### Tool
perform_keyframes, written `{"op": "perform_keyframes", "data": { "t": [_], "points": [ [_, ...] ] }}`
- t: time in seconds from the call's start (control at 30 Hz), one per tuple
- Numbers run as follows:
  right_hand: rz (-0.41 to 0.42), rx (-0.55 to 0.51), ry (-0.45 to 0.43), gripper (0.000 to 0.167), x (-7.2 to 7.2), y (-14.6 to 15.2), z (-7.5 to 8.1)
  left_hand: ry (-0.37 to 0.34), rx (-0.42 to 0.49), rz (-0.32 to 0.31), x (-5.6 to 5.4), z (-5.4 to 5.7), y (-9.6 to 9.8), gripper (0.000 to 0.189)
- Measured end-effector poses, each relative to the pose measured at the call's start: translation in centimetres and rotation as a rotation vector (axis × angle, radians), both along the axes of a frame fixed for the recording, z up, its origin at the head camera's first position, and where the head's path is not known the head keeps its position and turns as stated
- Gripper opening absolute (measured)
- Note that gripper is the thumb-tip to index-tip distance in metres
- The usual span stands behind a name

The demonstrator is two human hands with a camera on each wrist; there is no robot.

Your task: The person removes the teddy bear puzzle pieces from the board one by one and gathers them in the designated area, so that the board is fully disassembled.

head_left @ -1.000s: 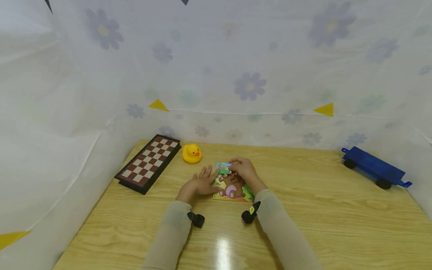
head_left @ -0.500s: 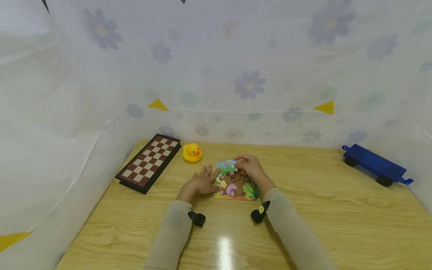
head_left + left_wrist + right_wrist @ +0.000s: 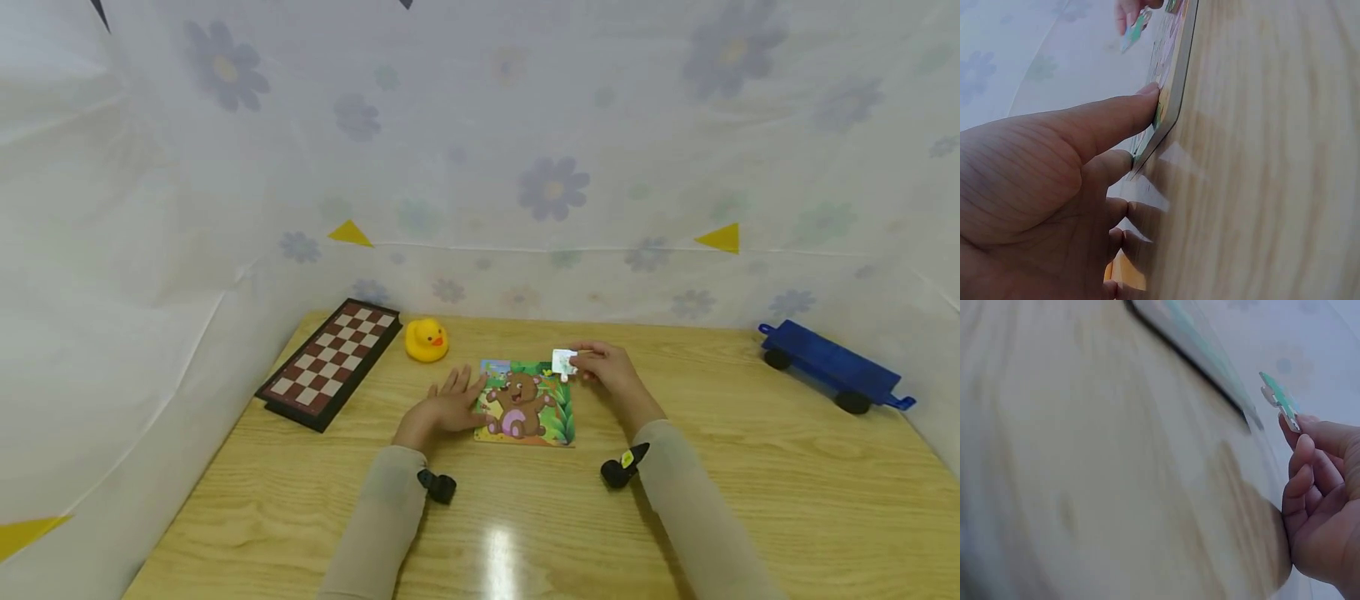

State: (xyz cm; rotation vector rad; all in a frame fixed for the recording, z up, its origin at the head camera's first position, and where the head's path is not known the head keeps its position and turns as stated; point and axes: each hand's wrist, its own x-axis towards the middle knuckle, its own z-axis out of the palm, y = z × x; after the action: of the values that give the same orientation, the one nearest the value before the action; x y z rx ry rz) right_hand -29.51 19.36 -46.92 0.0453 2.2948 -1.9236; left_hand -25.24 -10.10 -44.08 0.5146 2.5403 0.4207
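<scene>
A flat square bear puzzle (image 3: 517,408) lies on the table in the head view. Along its left edge rests my left hand (image 3: 446,408), fingers spread; in the left wrist view the thumb (image 3: 1129,115) presses on the puzzle's surface near a corner. My right hand (image 3: 611,367) is just off the puzzle's upper right corner, pinching a small puzzle piece (image 3: 564,363) between thumb and fingers. The right wrist view shows that piece (image 3: 1280,401) edge-on with a green face, held above the table. The other right-hand fingers curl inward, holding nothing else.
A yellow rubber duck (image 3: 427,340) stands behind the left hand. Farther left lies a folded checkered board (image 3: 333,358). A blue toy wagon (image 3: 832,367) sits at the far right of the wooden table (image 3: 712,467). A flowered white sheet (image 3: 480,167) hangs behind.
My right hand has moved right, off the puzzle's top, carrying the pinched piece, which has come away from the puzzle. The bear's head now shows. My left hand has stayed in place.
</scene>
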Motion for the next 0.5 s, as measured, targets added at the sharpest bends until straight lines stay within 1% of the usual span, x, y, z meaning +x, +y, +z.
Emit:
{"op": "perform_keyframes", "data": {
  "t": [0.17, 0.27, 0.43, 0.5],
  "points": [
    [-0.010, 0.064, -0.002, 0.042, -0.1, 2.6, 0.0, 0.002, 0.001, 0.001, 0.0, -0.1, 0.1, 0.080],
    [-0.026, 0.067, -0.019, 0.041, 0.0, 3.7, 0.0, 0.001, 0.002, -0.001, -0.1, -0.1, 0.1, 0.080],
    [-0.040, 0.055, -0.036, 0.039, -0.2, 4.6, -0.1, -0.002, 0.007, -0.003, 0.0, 0.0, 0.0, 0.079],
    [-0.030, 0.080, -0.019, 0.038, -0.4, 4.7, -0.3, -0.003, 0.009, 0.000, 0.1, 0.0, 0.0, 0.079]
  ]
}}
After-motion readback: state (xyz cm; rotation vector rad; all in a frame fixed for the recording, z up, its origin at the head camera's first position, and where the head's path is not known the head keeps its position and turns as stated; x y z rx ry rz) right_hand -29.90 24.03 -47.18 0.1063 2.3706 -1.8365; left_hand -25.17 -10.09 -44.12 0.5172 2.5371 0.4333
